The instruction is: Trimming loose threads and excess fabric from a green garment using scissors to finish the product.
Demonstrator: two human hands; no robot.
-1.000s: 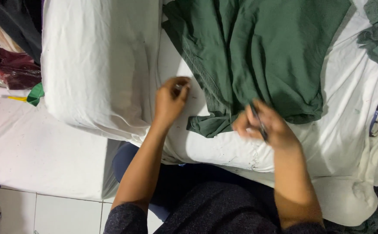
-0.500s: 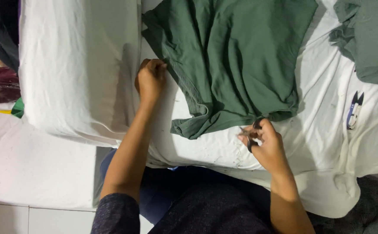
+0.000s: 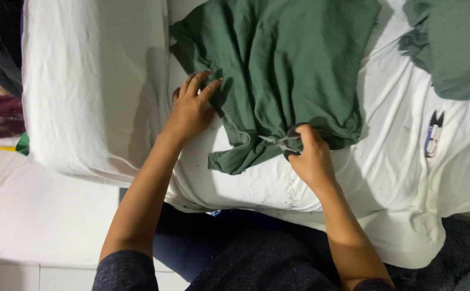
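— Where do we have the shirt?

— The green shirt lies on the white sheet, its folded hem toward us. Our left hand rests flat on its left edge, fingers spread.

— And our right?

— The right hand has its fingers curled around small snips, tips at the hem.

— Room to move?

— Bare sheet right of the hem (a second pair of snips lies there, well apart). More green cloth fills the far right corner.
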